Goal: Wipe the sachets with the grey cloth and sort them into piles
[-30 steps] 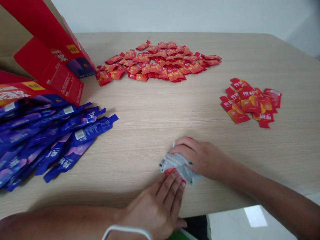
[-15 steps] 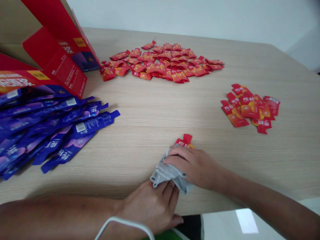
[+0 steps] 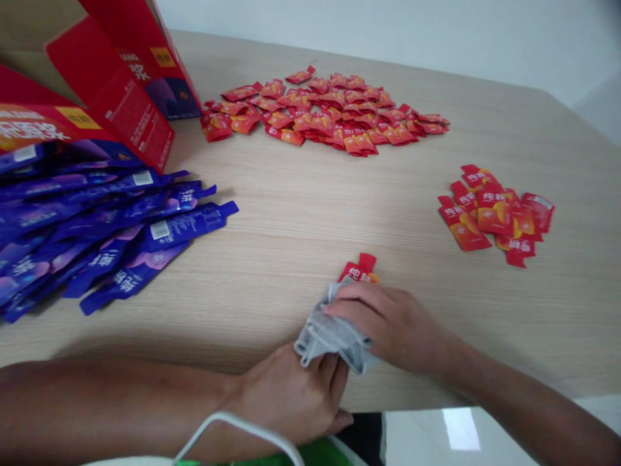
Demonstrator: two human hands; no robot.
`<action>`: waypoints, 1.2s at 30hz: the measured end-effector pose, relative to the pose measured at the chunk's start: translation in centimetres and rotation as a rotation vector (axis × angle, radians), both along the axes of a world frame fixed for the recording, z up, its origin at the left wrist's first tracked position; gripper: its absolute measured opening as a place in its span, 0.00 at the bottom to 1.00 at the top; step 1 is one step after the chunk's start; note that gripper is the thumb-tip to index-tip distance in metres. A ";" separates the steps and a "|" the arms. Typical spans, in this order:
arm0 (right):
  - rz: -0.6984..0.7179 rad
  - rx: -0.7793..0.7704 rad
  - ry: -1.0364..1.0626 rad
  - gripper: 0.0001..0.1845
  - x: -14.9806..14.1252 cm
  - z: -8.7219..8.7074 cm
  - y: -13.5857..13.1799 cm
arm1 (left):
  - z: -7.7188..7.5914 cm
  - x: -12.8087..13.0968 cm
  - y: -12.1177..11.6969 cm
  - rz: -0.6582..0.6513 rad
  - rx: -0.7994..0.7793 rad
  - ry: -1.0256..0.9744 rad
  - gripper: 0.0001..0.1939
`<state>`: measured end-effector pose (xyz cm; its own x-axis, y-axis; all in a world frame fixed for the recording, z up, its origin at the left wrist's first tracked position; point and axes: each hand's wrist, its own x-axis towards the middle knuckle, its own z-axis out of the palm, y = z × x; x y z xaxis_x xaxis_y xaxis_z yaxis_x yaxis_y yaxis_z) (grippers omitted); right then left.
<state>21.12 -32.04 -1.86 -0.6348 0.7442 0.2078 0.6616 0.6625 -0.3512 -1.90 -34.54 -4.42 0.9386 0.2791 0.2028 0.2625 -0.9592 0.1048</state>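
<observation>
My right hand (image 3: 392, 323) is closed on a crumpled grey cloth (image 3: 327, 333), pressing it over a red sachet (image 3: 361, 270) on the table. Only the sachet's far end, with its spout-shaped tab and white lettering, shows past the cloth. My left hand (image 3: 301, 391) lies at the near side, fingers bent together under the cloth's edge, holding the sachet's near end down. Its fingertips are covered by the cloth. A white band or cord loops over my left wrist.
Blue sachets (image 3: 121, 239) are heaped at the left before an open red box (image 3: 136, 110). Many small red sachets (image 3: 320, 113) lie spread at the back. A smaller pile of red sachets (image 3: 495, 210) is at the right. The wooden table (image 3: 272, 213) has its near edge below my hands.
My right hand has drawn the cloth toward me, over my left fingers, uncovering the sachet's far end. My left fingertips, seen on the sachet before, are now covered. The camera view has shifted slightly.
</observation>
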 end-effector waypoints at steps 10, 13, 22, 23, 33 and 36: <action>-0.350 0.136 0.024 0.21 3.8 -0.7 3.8 | 0.5 0.1 0.2 -0.023 0.111 0.011 0.36; -0.087 0.094 0.098 0.20 1.1 -0.3 1.0 | 0.4 0.1 0.0 -0.017 0.068 0.007 0.31; -0.336 0.021 -0.079 0.18 3.5 -1.6 4.9 | 0.7 0.0 0.3 -0.032 0.118 0.032 0.36; -0.384 0.059 -0.067 0.18 4.0 -1.5 5.1 | 0.7 -0.1 0.3 -0.035 0.110 0.033 0.36; -0.036 -0.048 -0.057 0.19 -0.2 -1.1 1.6 | 0.3 -0.1 1.3 -0.082 0.079 -0.040 0.35; -0.206 -0.063 -0.081 0.18 1.7 -1.7 3.9 | 0.3 -0.2 1.4 -0.088 0.110 -0.043 0.39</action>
